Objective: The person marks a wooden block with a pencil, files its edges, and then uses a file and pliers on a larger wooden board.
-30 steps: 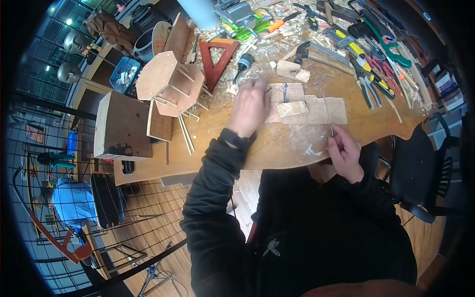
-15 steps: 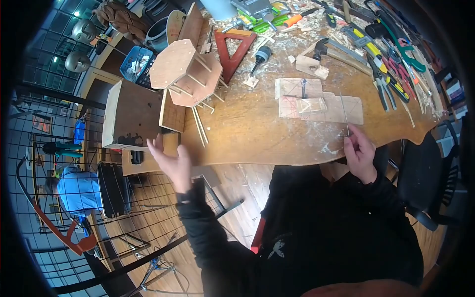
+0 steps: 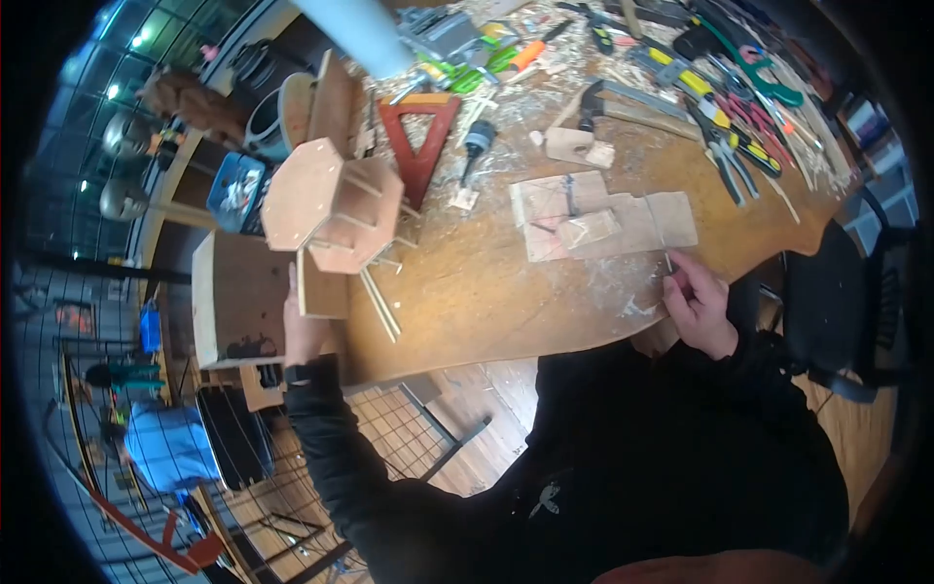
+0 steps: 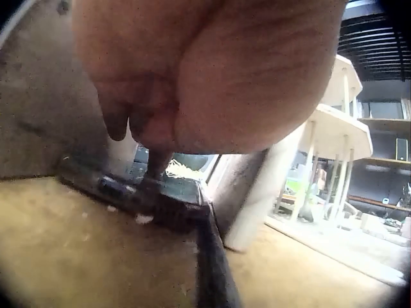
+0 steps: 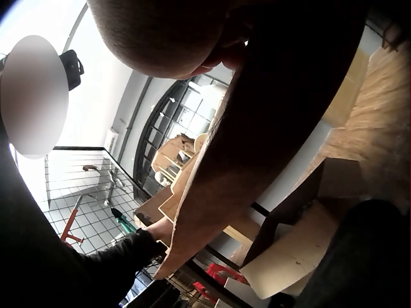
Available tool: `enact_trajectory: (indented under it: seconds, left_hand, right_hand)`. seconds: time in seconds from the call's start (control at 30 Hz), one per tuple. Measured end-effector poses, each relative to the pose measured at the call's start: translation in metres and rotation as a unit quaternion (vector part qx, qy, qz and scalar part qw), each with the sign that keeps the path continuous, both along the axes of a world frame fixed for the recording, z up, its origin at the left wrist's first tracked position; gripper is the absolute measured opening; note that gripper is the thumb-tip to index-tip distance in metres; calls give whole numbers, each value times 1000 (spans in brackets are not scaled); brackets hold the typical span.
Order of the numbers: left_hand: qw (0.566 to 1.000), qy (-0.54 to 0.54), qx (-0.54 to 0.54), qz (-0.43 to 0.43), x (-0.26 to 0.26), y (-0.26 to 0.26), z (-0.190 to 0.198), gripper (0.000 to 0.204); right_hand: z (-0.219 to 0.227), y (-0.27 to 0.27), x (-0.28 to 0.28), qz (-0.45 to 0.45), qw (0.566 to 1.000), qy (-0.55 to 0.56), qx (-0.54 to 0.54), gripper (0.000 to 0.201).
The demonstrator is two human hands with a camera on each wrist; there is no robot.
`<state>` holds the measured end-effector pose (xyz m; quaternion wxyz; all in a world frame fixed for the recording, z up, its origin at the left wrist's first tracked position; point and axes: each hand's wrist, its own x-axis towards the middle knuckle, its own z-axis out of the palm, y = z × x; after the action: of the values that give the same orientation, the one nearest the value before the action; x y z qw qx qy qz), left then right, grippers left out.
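My left hand [image 3: 305,333] reaches in between a wooden box [image 3: 255,292] and an upright wooden board [image 3: 322,297], which hides part of it in the head view. In the left wrist view its fingers point down, one fingertip right at a dark, blurred tool [image 4: 160,202] with a long bar. Near the table's front edge, my right hand [image 3: 704,311] pinches the lower end of a thin rod [image 3: 661,234]. That rod crosses flat, pencil-marked wood pieces [image 3: 637,238], where a small pale block [image 3: 590,230] also lies.
An octagonal two-tier wooden stand [image 3: 304,195] with dowel posts is beside the board. A red triangle square [image 3: 416,146], a screwdriver [image 3: 476,146] and a hammer [image 3: 591,105] lie farther back. Pliers [image 3: 730,170] and other tools crowd the right among shavings.
My left hand has left the marked wood pieces, swung left past the table edge, and entered the gap beside the box. My right hand keeps its pinch on the rod.
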<state>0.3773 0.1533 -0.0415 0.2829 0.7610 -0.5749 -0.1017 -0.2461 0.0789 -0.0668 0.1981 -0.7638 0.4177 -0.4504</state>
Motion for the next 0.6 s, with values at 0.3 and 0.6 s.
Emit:
enact_trajectory:
  seconds: [0.3, 0.6]
  left_hand:
    - [994, 91, -63, 7, -46, -13, 55, 64]
    - [988, 6, -101, 120, -55, 59, 19, 63]
  right_hand:
    - [-4, -3, -1, 6, 1000, -18, -19, 43]
    - [3, -4, -2, 35, 999, -26, -30, 44]
